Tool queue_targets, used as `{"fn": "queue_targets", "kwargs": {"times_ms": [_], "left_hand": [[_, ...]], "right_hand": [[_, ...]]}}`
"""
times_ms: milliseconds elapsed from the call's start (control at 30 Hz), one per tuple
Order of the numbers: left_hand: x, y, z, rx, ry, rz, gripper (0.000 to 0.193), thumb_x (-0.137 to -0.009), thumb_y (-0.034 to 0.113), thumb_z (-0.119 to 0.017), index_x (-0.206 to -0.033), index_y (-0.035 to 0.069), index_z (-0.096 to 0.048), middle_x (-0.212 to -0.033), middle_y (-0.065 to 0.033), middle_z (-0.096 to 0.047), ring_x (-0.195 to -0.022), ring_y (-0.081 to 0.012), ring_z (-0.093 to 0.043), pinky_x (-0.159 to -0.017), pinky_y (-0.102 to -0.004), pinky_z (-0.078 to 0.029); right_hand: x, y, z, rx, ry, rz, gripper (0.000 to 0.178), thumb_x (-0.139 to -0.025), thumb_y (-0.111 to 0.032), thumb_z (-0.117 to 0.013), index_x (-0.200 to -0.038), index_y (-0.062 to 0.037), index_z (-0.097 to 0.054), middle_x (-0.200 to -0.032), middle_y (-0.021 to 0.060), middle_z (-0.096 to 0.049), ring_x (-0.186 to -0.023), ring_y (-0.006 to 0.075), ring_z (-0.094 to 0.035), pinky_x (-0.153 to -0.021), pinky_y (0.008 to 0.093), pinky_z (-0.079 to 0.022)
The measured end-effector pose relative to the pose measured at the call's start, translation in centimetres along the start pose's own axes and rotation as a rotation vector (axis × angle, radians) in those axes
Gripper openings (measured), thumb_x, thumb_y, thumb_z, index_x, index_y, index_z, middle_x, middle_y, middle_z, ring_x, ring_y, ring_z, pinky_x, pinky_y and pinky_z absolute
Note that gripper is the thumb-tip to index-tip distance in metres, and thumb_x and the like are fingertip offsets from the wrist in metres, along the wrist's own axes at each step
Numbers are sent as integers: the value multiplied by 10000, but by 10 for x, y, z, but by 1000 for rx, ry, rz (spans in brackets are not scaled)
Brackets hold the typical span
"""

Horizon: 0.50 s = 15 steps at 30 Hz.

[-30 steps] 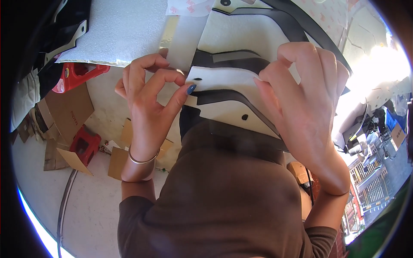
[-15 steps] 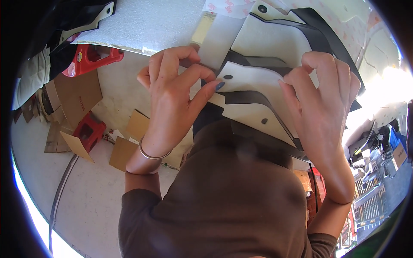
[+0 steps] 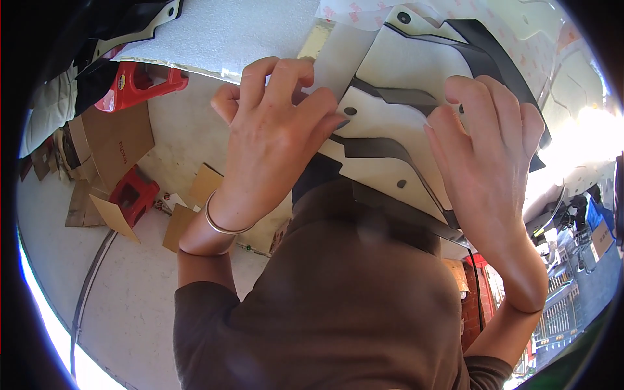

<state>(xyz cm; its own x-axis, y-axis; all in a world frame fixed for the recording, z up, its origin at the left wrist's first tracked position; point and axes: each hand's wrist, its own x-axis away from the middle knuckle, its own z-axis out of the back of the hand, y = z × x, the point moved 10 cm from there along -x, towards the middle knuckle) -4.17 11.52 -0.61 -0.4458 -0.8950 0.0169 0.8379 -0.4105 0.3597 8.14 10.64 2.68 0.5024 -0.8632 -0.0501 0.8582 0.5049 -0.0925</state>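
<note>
The left hand (image 3: 279, 123) curls with its thumb at the near end of a cream pad (image 3: 393, 127) on a black panel (image 3: 495, 57), the right hand (image 3: 487, 143) bends over its opposite end, and a white foam sheet (image 3: 227, 36) lies beyond the left hand.

Panel (image 3: 390, 120) part-hidden at 4 o'clock by right hand (image 3: 486, 153). Black part (image 3: 127, 23), 11 o'clock, cut off. Clutter (image 3: 578, 211), 3 o'clock, too small to tell.

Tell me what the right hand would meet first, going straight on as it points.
Probably the black-and-white panel; depth is unclear, so the right hand may already be touching it.
</note>
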Motion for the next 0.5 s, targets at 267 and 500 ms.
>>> {"fn": "queue_targets", "kwargs": {"times_ms": [267, 500], "left_hand": [[5, -4, 0, 17, 53, -67, 172, -684, 213, -762, -734, 151, -609, -1000, 15, -498, -1021, -194, -462, -773, -405, -240], [12, -9, 7, 76, 117, -51, 188, -680, 130, -746, -821, 152, -624, -1004, 16, -512, -993, -189, -486, -777, -384, -236]], "right_hand": [[-2, -5, -3, 14, -71, 42, 216, -668, -72, -694, -837, -66, -559, -1056, 40, -519, -1057, 206, -500, -829, 368, -314], [-1, -4, -1, 67, -82, 25, 198, -684, -90, -703, -824, -61, -566, -1047, 33, -520, -1039, 194, -504, -834, 364, -311]]}}
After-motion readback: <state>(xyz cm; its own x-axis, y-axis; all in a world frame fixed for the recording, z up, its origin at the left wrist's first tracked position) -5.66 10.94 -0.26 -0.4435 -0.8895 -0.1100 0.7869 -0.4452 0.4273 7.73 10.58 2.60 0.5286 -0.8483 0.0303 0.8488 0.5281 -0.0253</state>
